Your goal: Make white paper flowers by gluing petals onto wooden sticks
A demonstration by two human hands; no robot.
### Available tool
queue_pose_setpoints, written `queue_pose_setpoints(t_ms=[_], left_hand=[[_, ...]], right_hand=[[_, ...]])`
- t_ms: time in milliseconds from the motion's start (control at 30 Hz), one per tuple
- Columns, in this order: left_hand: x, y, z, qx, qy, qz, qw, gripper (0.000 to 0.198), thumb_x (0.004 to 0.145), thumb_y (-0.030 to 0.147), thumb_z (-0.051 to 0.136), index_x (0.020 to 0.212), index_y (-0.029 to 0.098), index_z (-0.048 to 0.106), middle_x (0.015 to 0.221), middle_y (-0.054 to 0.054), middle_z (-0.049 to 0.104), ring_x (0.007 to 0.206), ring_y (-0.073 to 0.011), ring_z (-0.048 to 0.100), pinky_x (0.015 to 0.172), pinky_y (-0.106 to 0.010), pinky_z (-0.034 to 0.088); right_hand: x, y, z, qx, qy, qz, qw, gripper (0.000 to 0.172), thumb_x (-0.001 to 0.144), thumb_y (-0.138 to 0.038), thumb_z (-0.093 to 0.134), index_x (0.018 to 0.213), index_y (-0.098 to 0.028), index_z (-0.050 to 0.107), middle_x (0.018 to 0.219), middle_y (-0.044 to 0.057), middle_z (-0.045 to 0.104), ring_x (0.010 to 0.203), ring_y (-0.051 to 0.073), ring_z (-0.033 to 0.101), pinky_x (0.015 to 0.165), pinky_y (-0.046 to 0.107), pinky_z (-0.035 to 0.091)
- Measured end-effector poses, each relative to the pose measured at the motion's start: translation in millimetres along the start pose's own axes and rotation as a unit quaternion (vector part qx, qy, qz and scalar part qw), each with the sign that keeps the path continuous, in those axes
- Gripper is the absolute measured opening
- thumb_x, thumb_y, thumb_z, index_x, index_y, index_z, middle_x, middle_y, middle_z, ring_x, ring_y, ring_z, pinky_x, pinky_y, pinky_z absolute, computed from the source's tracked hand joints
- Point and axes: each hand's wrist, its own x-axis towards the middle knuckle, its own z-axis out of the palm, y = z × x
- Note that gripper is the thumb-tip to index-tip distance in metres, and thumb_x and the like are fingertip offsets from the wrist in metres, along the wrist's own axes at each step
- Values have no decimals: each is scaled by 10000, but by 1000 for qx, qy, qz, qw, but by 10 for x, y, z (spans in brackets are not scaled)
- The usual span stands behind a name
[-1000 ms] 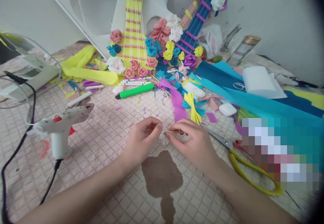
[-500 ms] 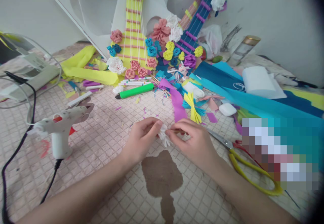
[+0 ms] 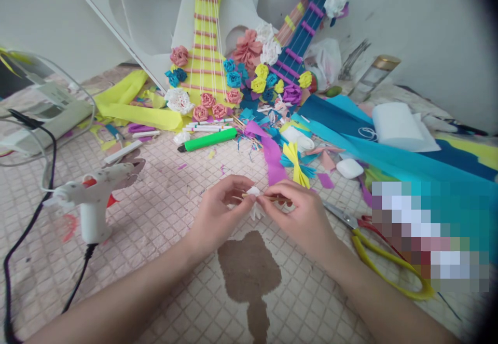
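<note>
Both hands meet over the quilted table cover. My left hand (image 3: 227, 206) pinches a small white fringed paper piece (image 3: 256, 212) between thumb and fingers. Close beside it, my right hand (image 3: 298, 209) is closed on a thin wooden stick (image 3: 277, 199), whose near end lies against the white paper. Fingers hide part of the paper. A yellow pleated paper bow (image 3: 296, 166) and a purple paper strip (image 3: 268, 152) lie just beyond the hands. Scissors (image 3: 383, 261) with yellow handles rest right of my right hand.
A white glue gun (image 3: 91, 198) with a black cord stands at left. A green marker (image 3: 210, 139) lies behind the hands. Yellow (image 3: 206, 48) and blue (image 3: 298, 38) paper guitars with flowers lean at the back. Teal and blue paper (image 3: 350, 131) and a white roll (image 3: 397, 126) lie at right.
My left thumb has shifted right and now presses the white paper close to my right fingertips. The stick shows across the paper, and less of the fringe is visible.
</note>
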Motion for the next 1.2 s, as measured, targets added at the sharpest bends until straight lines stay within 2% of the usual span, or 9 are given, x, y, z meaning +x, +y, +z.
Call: queue_pose_setpoints(t_ms=[167,333,567,700,833,967,1100,1200], left_hand=[[-4,-31,-17,32,8,44,998,130,784,239,596,893,171,615,886,-30,649,725,-113,612,664,-224,532],[-15,-47,-19,75,12,72,995,144,786,212,592,922,172,617,914,-28,654,762,-110,614,689,-216,527],[-11,-65,-21,99,16,91,991,146,790,226,585,922,176,623,910,-36,669,757,-122,626,680,-230,534],[-15,-73,-23,101,14,84,991,155,787,228,592,934,186,619,917,-33,664,775,-123,623,681,-226,529],[-19,-62,-19,51,2,69,996,183,788,255,603,955,180,600,949,-41,642,778,-117,608,706,-229,519],[-16,-9,-10,14,-32,25,999,263,764,305,639,984,171,584,1003,-56,632,853,-139,608,777,-261,512],[-17,52,1,-17,-80,-16,997,177,793,300,602,892,153,602,872,-43,661,780,-138,627,714,-252,521],[-22,68,2,-11,-77,-4,997,148,798,283,598,856,148,616,790,-25,649,713,-119,612,670,-226,512]], right_hand=[[6,-4,-18,15,-13,-1,1000,44,778,-203,585,774,-178,621,723,20,627,673,137,570,623,272,463],[14,1,-23,23,-16,-2,1000,62,786,-186,570,746,-182,616,695,7,618,636,121,555,594,255,454],[16,7,-10,32,-26,-3,999,48,785,-189,574,761,-185,615,710,9,618,634,121,569,589,249,461],[13,-6,-5,42,-21,-9,999,45,768,-168,580,735,-180,609,678,2,598,590,110,556,545,233,451],[16,-24,-21,63,-16,2,998,64,766,-168,576,712,-176,610,662,5,596,592,113,550,518,229,433],[25,-29,-50,85,-17,36,996,58,759,-189,585,711,-185,617,675,5,619,622,126,560,549,244,446],[28,-12,-64,120,-28,77,989,103,770,-243,597,690,-186,628,659,-1,624,608,122,552,544,240,448],[26,11,-66,146,-38,98,984,114,773,-270,605,707,-187,646,657,-2,629,603,120,552,537,235,448]])
